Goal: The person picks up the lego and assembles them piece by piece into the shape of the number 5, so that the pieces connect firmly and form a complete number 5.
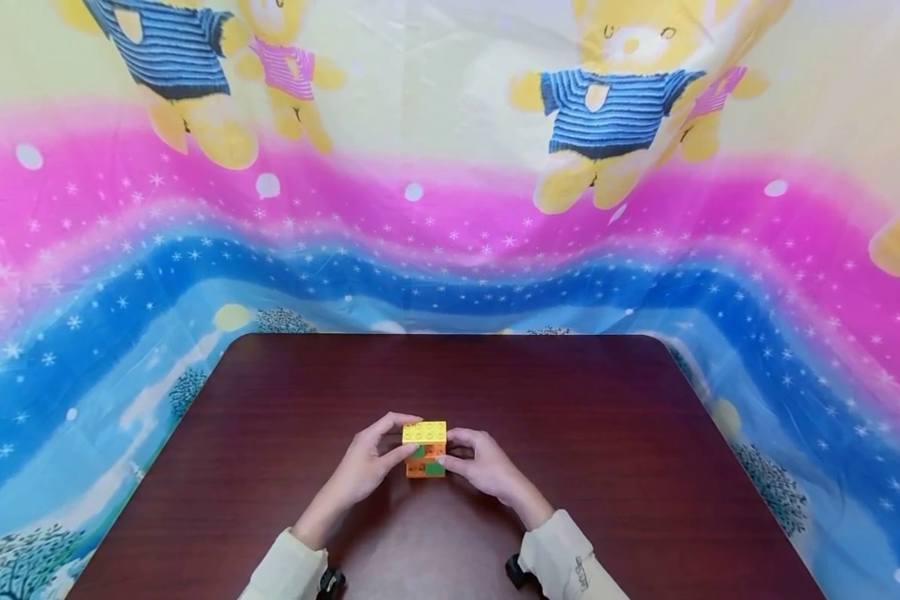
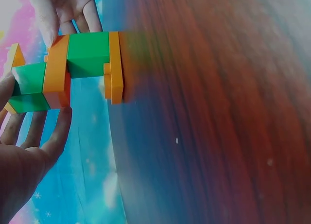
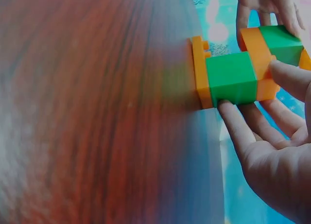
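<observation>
A small tower of toy building bricks stands upright on the table, with a yellow brick (image 1: 424, 432) on top. Below it come a green brick (image 2: 30, 80), an orange brick (image 2: 57, 68), another green brick (image 3: 231, 78) offset to the other side, and a flat orange brick (image 3: 200, 73) at the base. My left hand (image 1: 371, 454) grips the upper part from the left, thumb in front and fingers behind. From the right, my right hand (image 1: 487, 467) holds the tower around its middle and lower bricks, thumb on the orange one.
The dark reddish-brown wooden table (image 1: 570, 400) has rounded far corners. Behind and around it hangs a curtain (image 1: 450, 217) printed with bears and snowflakes. A dark strap (image 1: 332, 582) shows at the left cuff, and a dark device (image 1: 517, 571) at the right cuff.
</observation>
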Tool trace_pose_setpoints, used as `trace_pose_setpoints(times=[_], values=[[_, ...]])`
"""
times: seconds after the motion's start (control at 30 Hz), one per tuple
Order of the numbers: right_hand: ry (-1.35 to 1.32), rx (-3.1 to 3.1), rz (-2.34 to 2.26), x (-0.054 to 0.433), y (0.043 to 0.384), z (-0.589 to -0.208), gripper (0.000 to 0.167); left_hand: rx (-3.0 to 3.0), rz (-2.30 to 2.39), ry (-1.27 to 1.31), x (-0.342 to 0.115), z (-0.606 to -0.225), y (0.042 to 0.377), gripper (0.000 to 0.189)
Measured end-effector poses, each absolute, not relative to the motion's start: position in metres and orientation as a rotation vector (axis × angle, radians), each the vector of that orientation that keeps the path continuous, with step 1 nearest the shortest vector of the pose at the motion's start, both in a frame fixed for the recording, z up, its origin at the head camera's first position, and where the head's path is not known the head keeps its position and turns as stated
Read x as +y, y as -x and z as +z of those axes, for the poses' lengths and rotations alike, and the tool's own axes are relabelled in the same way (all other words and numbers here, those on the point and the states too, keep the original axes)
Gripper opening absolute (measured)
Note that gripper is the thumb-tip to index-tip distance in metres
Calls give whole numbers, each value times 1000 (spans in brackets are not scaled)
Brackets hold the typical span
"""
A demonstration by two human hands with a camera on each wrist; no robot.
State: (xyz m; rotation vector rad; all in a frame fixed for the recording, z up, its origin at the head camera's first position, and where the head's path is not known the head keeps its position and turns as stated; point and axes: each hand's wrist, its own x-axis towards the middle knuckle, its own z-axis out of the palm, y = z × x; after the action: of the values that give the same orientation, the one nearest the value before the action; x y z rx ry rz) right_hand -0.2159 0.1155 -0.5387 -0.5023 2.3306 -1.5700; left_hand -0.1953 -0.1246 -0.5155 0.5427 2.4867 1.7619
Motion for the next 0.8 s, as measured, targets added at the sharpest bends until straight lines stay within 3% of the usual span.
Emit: trace_pose_setpoints(times=[0.33, 0.8], values=[[446, 2348, -1614, 117, 211, -536, 38, 2514, 1771, -590, -119, -517, 203, 41], [337, 2432, -1700, 110, 219, -540, 42, 2535, 1854, -395, -109, -518, 227, 38]])
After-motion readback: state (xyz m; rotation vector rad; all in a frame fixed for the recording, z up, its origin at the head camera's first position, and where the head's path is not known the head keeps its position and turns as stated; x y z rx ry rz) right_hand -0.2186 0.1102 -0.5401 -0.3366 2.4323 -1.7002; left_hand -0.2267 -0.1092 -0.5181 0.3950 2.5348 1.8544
